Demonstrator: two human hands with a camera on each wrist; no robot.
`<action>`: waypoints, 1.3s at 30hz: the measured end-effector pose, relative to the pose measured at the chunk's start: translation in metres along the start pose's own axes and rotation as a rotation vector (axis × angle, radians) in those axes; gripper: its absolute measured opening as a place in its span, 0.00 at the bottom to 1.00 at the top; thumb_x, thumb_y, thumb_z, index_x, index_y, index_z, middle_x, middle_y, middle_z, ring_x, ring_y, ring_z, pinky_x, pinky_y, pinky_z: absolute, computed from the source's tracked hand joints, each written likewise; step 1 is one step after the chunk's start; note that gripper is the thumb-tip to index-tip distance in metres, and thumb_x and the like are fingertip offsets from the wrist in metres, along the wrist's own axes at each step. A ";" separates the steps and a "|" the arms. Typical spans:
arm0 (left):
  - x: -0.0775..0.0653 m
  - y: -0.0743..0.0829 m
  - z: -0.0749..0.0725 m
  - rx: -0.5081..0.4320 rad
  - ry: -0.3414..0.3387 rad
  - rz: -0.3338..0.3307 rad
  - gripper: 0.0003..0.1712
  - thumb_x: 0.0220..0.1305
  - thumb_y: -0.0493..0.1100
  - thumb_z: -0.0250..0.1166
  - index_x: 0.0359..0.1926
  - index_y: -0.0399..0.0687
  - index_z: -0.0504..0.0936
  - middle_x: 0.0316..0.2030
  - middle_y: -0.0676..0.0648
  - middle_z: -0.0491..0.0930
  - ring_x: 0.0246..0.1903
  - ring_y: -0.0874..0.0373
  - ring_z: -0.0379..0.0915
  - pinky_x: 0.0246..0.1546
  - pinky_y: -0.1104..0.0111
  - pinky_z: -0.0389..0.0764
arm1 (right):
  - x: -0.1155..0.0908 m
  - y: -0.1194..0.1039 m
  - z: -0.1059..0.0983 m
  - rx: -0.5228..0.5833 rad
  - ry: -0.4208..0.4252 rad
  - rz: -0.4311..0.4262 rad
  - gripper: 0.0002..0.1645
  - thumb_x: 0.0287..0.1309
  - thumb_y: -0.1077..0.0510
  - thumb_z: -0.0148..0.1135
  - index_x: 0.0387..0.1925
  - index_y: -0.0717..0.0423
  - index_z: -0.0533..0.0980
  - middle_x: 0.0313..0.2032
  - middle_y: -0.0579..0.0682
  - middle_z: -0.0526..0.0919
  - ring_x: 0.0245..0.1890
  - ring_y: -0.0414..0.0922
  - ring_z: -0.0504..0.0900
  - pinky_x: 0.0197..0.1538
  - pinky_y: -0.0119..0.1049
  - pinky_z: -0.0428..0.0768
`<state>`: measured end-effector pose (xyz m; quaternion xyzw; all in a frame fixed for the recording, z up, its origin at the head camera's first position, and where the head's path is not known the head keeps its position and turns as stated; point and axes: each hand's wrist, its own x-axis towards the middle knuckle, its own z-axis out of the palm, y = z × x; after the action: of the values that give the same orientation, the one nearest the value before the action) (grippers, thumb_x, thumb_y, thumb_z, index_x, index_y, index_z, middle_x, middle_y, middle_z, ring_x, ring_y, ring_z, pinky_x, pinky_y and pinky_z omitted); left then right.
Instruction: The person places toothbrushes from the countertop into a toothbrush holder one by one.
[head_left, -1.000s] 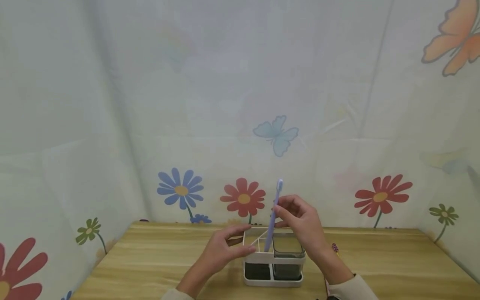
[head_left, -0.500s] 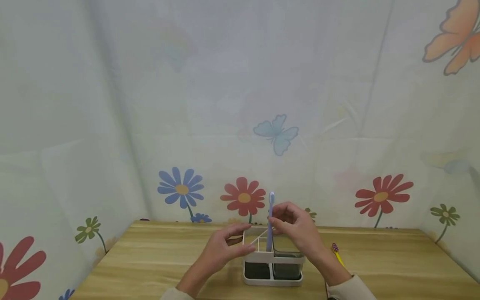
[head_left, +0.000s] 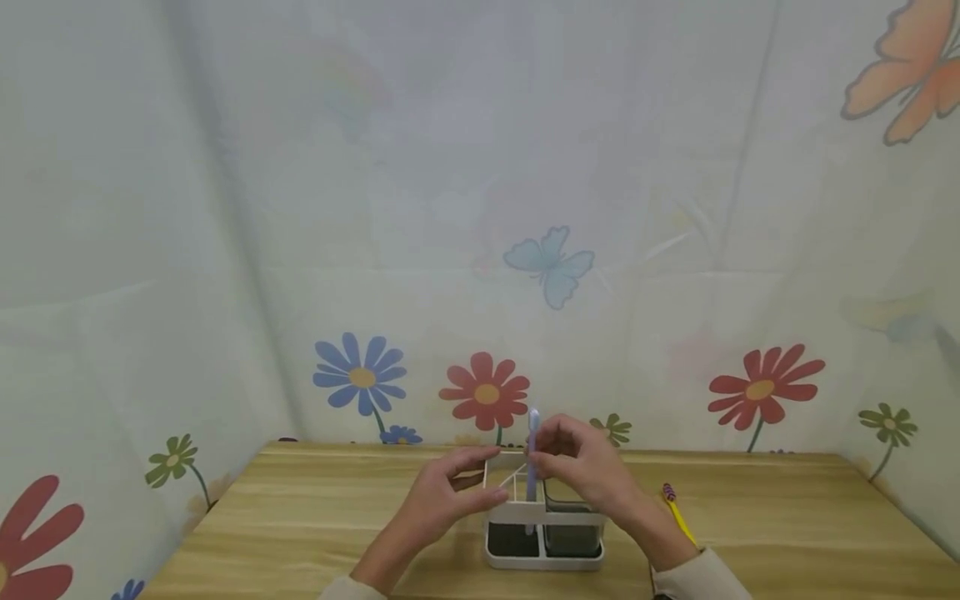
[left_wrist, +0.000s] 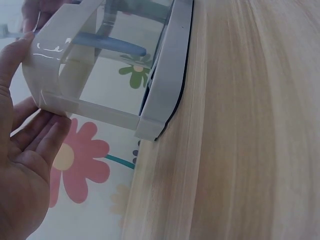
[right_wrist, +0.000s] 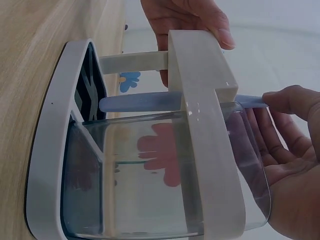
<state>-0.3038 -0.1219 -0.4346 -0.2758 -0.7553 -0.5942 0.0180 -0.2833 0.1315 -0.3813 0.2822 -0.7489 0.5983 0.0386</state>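
A white toothbrush holder (head_left: pixel 517 512) stands on the table, with divided slots at its left and a clear cup (head_left: pixel 572 533) in its right side. My left hand (head_left: pixel 442 500) grips the holder's upper frame at its left end, thumb in front and fingers behind. Between thumb and fingers, my right hand (head_left: pixel 588 462) pinches a light purple toothbrush (head_left: pixel 532 471) near its head. The brush stands upright, bristle end up, through a slot beside the cup. In the right wrist view, the handle's lower end (right_wrist: pixel 107 104) hangs below the upper frame, close to the dark base.
A yellow toothbrush (head_left: pixel 678 517) with purple bristles lies on the wooden table (head_left: pixel 787 517), right of the holder and partly behind my right forearm. A pale curtain (head_left: pixel 420 208) printed with flowers and butterflies encloses the table at the back and sides.
My right hand has moved down and slightly left, straightening the purple toothbrush and lowering it through the slot. The left hand has stayed on the holder. More of the yellow toothbrush shows.
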 end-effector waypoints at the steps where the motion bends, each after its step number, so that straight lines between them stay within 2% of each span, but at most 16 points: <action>1: 0.000 0.000 0.000 0.000 -0.001 -0.002 0.31 0.66 0.47 0.78 0.67 0.44 0.82 0.66 0.39 0.78 0.66 0.39 0.75 0.63 0.61 0.81 | 0.000 0.001 0.001 -0.005 -0.007 0.002 0.10 0.71 0.63 0.68 0.47 0.66 0.77 0.44 0.61 0.85 0.42 0.52 0.85 0.46 0.40 0.91; 11: 0.001 -0.001 -0.001 -0.006 0.001 0.005 0.31 0.66 0.46 0.78 0.67 0.43 0.82 0.66 0.39 0.78 0.66 0.40 0.75 0.62 0.61 0.81 | 0.000 0.003 0.002 -0.042 -0.017 0.017 0.11 0.72 0.60 0.68 0.48 0.64 0.80 0.43 0.57 0.85 0.41 0.51 0.86 0.47 0.39 0.90; 18: 0.001 -0.003 0.000 -0.007 -0.002 0.012 0.33 0.66 0.46 0.78 0.68 0.39 0.81 0.66 0.38 0.78 0.67 0.36 0.74 0.62 0.62 0.82 | -0.002 0.002 0.002 -0.106 -0.035 0.010 0.09 0.71 0.60 0.69 0.47 0.62 0.81 0.42 0.55 0.86 0.42 0.51 0.86 0.49 0.47 0.90; 26: 0.001 -0.001 -0.001 0.004 0.003 0.021 0.32 0.65 0.45 0.78 0.67 0.42 0.82 0.66 0.39 0.78 0.66 0.40 0.75 0.62 0.61 0.81 | 0.000 0.002 0.003 -0.127 -0.013 0.022 0.09 0.70 0.60 0.70 0.47 0.60 0.81 0.41 0.53 0.86 0.41 0.50 0.86 0.46 0.40 0.89; 33: 0.000 -0.002 -0.001 0.003 0.004 0.007 0.31 0.65 0.45 0.78 0.67 0.44 0.82 0.66 0.40 0.78 0.66 0.42 0.76 0.62 0.62 0.81 | 0.000 0.002 0.006 -0.128 0.025 0.058 0.10 0.70 0.59 0.71 0.47 0.60 0.82 0.41 0.52 0.86 0.40 0.50 0.85 0.46 0.44 0.90; 39: 0.000 -0.001 -0.001 0.003 0.009 0.014 0.32 0.65 0.46 0.78 0.67 0.42 0.82 0.66 0.40 0.79 0.65 0.41 0.76 0.63 0.60 0.81 | 0.001 0.003 0.011 -0.212 0.052 0.033 0.08 0.69 0.62 0.70 0.48 0.58 0.82 0.41 0.48 0.87 0.42 0.47 0.86 0.48 0.35 0.87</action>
<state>-0.3043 -0.1230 -0.4356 -0.2785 -0.7542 -0.5940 0.0260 -0.2822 0.1218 -0.3862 0.2483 -0.8114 0.5233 0.0778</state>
